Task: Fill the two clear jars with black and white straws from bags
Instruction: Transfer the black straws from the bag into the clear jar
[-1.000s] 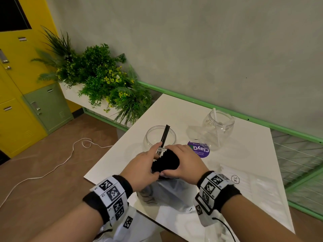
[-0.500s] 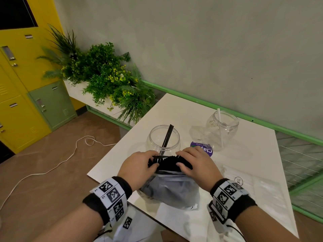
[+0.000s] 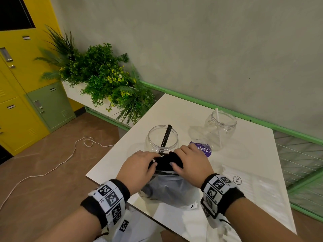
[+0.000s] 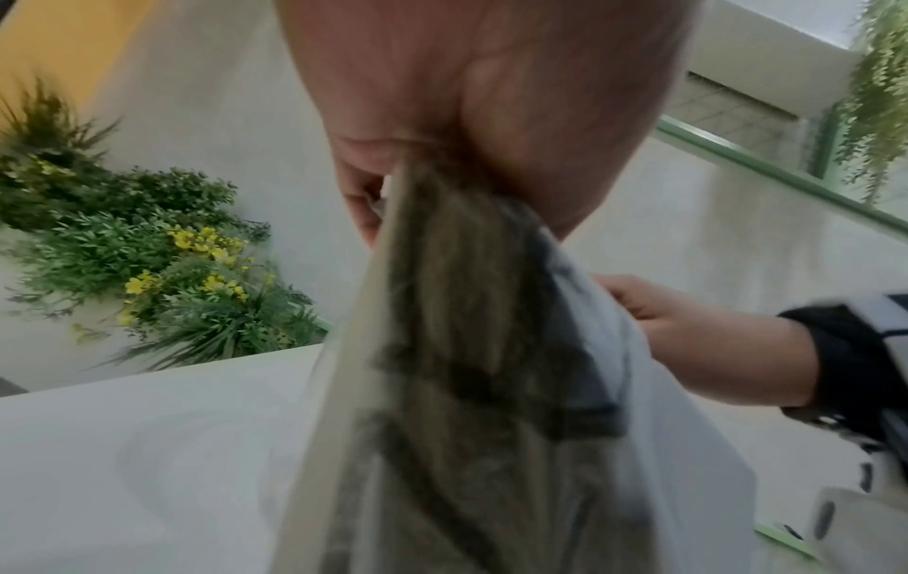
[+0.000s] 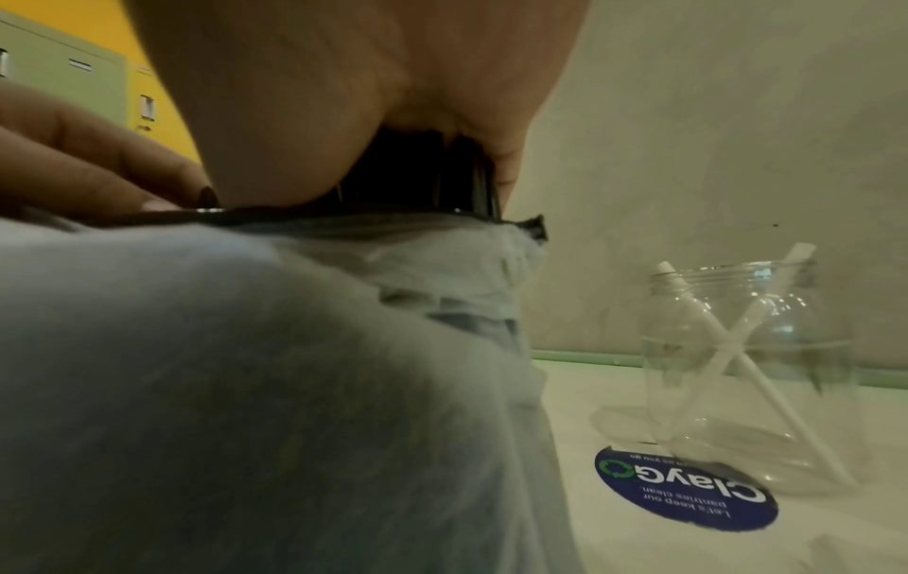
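A translucent bag of black straws stands at the table's near edge. My left hand grips the bag's mouth on the left, and the bag runs up into its palm in the left wrist view. My right hand curls round the protruding straw ends from the right; these black straws show dark under its palm in the right wrist view. Just behind my hands is a clear jar with a few black straws. The second clear jar, at the back right, holds white straws.
A purple round sticker lies on the white table between the jars. A flat bag of white straws lies on the right. Plants stand off the table's left corner, a green rail runs behind, and a white cable crosses the floor.
My right hand has slid from on top of the black straw ends to their right side. The left hand stays at the bag's mouth. Neither jar has moved.
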Motion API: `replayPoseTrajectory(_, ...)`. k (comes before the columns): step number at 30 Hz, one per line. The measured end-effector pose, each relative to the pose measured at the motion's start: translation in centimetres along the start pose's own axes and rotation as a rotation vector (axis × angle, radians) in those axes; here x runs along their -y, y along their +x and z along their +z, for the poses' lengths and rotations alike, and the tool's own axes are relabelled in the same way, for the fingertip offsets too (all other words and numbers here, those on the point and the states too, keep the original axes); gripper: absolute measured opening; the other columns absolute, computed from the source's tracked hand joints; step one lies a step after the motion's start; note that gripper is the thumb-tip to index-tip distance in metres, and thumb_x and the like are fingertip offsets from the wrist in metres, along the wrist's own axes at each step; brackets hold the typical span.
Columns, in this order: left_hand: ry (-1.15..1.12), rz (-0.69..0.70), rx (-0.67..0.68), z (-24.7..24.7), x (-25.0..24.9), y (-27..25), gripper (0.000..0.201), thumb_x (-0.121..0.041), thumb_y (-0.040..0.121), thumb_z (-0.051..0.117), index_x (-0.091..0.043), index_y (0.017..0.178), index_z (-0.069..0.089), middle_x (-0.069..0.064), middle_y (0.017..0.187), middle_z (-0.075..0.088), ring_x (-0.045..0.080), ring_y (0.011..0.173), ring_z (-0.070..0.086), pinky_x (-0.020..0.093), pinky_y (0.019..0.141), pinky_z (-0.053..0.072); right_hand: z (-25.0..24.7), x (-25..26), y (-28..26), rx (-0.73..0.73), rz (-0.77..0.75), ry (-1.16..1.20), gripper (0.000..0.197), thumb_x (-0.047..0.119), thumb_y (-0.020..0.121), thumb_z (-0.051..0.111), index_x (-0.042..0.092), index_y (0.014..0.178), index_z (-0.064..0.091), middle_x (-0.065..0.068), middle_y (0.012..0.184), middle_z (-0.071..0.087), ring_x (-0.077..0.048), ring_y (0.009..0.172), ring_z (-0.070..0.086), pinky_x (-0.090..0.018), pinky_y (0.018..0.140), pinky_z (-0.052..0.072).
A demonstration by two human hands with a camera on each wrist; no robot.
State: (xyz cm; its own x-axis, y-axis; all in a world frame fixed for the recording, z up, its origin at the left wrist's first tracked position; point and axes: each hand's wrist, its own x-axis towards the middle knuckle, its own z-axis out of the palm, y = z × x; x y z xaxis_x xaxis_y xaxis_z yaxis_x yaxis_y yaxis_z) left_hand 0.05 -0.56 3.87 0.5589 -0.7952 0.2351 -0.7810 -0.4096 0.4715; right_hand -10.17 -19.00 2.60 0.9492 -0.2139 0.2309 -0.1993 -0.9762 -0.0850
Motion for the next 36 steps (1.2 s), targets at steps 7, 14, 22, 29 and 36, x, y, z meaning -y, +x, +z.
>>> replayPoseTrajectory(7, 0.085, -0.246, 0.103, -0.7, 1.2, -1.2, 0.04, -0.062, 0.086, 0.049, -0.036, 0.117, 0.055, -0.006, 0.116, 0.048, 0.018, 0.104, 0.049, 0.03, 0.087, 0.044, -2.1, -0.4, 0.8, 0.176, 0.039, 0.075, 0.052, 0.049, 0.08, 0.062, 0.026, 0.126, 0.052, 0.006, 0.119, 0.059, -0.021, 0.11, 0.049, -0.039, 0.093, 0.041)
replayPoseTrajectory(14, -0.322, -0.37, 0.123, -1.2, 0.3, -0.7, 0.029, -0.037, 0.083, 0.067, -0.031, 0.107, 0.05, -0.004, 0.106, 0.056, 0.011, 0.093, 0.053, 0.015, 0.068, 0.036, -1.6, 0.1, 0.8, 0.257, -0.015, 0.068, 0.072, 0.048, 0.074, 0.068, 0.032, 0.138, 0.038, 0.008, 0.131, 0.047, -0.02, 0.123, 0.036, -0.042, 0.098, 0.039)
replayPoseTrajectory(22, -0.687, -0.454, 0.091, -1.3, -0.5, -0.2, 0.042, -0.002, 0.084, 0.055, -0.027, 0.115, 0.043, 0.001, 0.118, 0.055, 0.018, 0.097, 0.06, 0.026, 0.072, 0.047, -1.7, 0.8, 0.8, 0.21, -0.058, 0.126, 0.076, 0.069, 0.076, 0.058, 0.038, 0.142, 0.035, 0.01, 0.132, 0.046, -0.019, 0.123, 0.036, -0.041, 0.098, 0.037)
replayPoseTrajectory(29, -0.94, -0.497, 0.041, -1.0, -1.9, 0.0, 0.047, 0.009, 0.088, 0.05, -0.024, 0.121, 0.045, 0.0, 0.116, 0.052, 0.014, 0.1, 0.059, 0.021, 0.077, 0.051, -1.0, 1.2, 0.3, 0.139, -0.072, 0.16, 0.082, 0.078, 0.071, 0.046, 0.04, 0.142, 0.033, 0.01, 0.13, 0.047, -0.018, 0.119, 0.04, -0.039, 0.094, 0.039)
replayPoseTrajectory(36, -0.709, -0.359, 0.257, 0.3, -0.5, -0.4, 0.047, -0.042, 0.078, 0.068, -0.031, 0.12, 0.05, -0.005, 0.122, 0.054, 0.01, 0.118, 0.052, 0.029, 0.1, 0.044, 0.0, 1.8, 0.0, 0.018, -0.092, 0.154, 0.056, 0.065, 0.071, 0.053, 0.035, 0.118, 0.054, 0.01, 0.113, 0.055, -0.02, 0.103, 0.049, -0.039, 0.082, 0.044)
